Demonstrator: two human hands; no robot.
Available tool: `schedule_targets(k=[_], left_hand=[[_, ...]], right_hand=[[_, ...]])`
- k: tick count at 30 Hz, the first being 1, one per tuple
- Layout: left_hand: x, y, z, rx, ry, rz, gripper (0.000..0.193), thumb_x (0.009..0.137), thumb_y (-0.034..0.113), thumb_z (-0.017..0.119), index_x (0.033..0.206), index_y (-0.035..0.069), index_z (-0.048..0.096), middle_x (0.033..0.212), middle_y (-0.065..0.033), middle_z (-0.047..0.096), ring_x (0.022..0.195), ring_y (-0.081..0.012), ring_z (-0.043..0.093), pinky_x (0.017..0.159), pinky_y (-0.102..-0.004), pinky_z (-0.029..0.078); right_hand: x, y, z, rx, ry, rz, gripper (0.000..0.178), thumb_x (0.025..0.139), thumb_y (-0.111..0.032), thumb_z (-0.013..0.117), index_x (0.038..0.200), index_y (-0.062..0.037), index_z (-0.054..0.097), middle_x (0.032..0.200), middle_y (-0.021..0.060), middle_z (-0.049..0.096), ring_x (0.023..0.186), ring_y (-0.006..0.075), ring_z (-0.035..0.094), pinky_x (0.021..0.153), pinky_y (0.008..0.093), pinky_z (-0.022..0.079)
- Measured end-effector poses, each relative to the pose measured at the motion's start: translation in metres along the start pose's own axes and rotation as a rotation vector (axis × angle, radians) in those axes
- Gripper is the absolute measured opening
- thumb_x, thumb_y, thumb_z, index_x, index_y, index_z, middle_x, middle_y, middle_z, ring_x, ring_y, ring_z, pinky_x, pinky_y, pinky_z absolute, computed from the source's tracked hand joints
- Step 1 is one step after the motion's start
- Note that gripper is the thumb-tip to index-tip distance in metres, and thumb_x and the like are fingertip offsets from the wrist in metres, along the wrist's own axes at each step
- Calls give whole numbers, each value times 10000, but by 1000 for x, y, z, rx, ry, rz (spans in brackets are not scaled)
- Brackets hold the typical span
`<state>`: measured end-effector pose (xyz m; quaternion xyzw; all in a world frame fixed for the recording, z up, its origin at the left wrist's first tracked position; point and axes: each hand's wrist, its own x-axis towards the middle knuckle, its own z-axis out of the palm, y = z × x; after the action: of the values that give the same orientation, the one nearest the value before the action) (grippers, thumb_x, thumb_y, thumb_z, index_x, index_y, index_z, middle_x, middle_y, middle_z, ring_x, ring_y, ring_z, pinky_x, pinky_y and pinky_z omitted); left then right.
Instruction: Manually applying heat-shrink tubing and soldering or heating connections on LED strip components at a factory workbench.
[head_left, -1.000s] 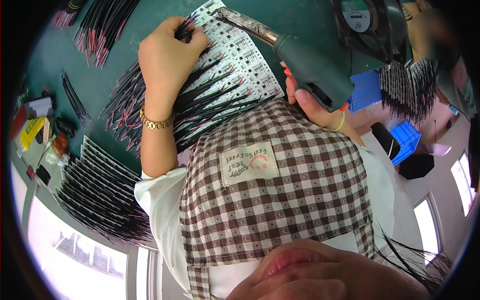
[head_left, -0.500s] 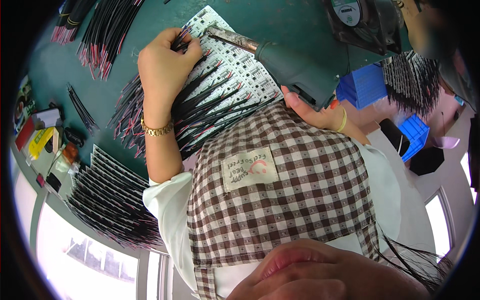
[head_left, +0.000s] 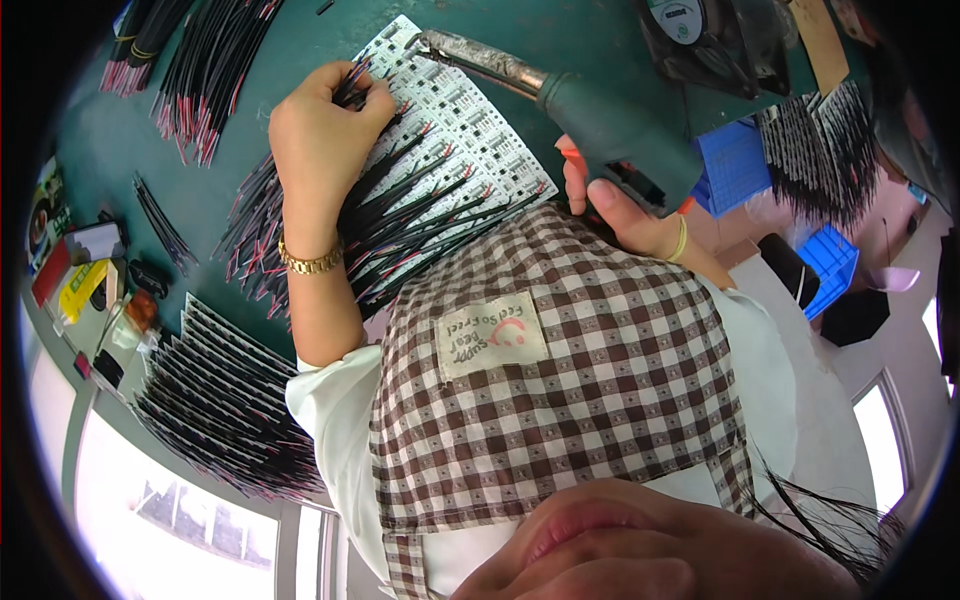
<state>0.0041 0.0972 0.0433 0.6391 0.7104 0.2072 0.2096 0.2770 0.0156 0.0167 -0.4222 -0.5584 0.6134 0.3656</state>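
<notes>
A white circuit board panel (head_left: 480, 128) lies aslant on the table, with rows of thin black wires (head_left: 395, 230) with red ends across its lower left part. My left hand (head_left: 322, 140), a gold watch on its wrist, is closed on a few black wires (head_left: 352, 84) near the panel's upper left edge. My right hand (head_left: 625, 215) grips a dark soldering gun (head_left: 625, 125) with orange parts from below. Its long metal barrel points left, and the tip is close to the far end of the panel. Whether the tip touches the board, I cannot tell.
Bundles of black wires (head_left: 215, 75) lie at the far left, and a smaller bunch (head_left: 163, 222) nearer. Wired panels are stacked at left (head_left: 225, 400) and right (head_left: 820, 150). A black fan-like device (head_left: 700, 45) stands far right, above a blue crate (head_left: 733, 168).
The soldering gun and my right hand have shifted slightly to the right, and the barrel's tip has moved a little farther away. My left hand and the panel have shifted slightly left.
</notes>
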Motion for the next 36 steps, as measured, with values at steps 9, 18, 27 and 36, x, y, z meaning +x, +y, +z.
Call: schedule_targets(k=[9, 18, 27, 36], left_hand=[[-11, -18, -39, 46, 108, 374, 89, 858, 98, 619, 917, 55, 669, 822, -89, 653, 723, -189, 630, 639, -286, 478], [-41, 5, -36, -109, 153, 187, 175, 823, 85, 604, 983, 22, 570, 686, -78, 606, 536, -155, 559, 538, -283, 450], [-38, -8, 6, -80, 92, 23, 152, 755, 200, 679, 798, 59, 643, 674, -71, 660, 569, -196, 634, 558, -289, 488], [-37, -8, 10, 36, 72, -4, 176, 726, 240, 697, 787, 79, 659, 672, -44, 667, 569, -200, 643, 560, -304, 497]], right_hand=[[-1, -15, 13, 256, 18, 120, 347, 882, -210, 594, 1145, 11, 548, 821, 53, 593, 679, 117, 551, 645, 263, 459], [-9, 2, 16, 281, 18, 76, 220, 860, -119, 635, 1046, -1, 627, 857, 26, 640, 734, 98, 599, 678, 245, 487], [-20, 11, 10, 50, -95, 114, 417, 873, -218, 601, 1214, 4, 509, 982, 101, 597, 891, 177, 565, 802, 318, 452], [-17, 11, 4, -168, -311, 217, 301, 895, -179, 571, 1151, -21, 571, 1125, 67, 600, 1074, 165, 547, 937, 322, 414]])
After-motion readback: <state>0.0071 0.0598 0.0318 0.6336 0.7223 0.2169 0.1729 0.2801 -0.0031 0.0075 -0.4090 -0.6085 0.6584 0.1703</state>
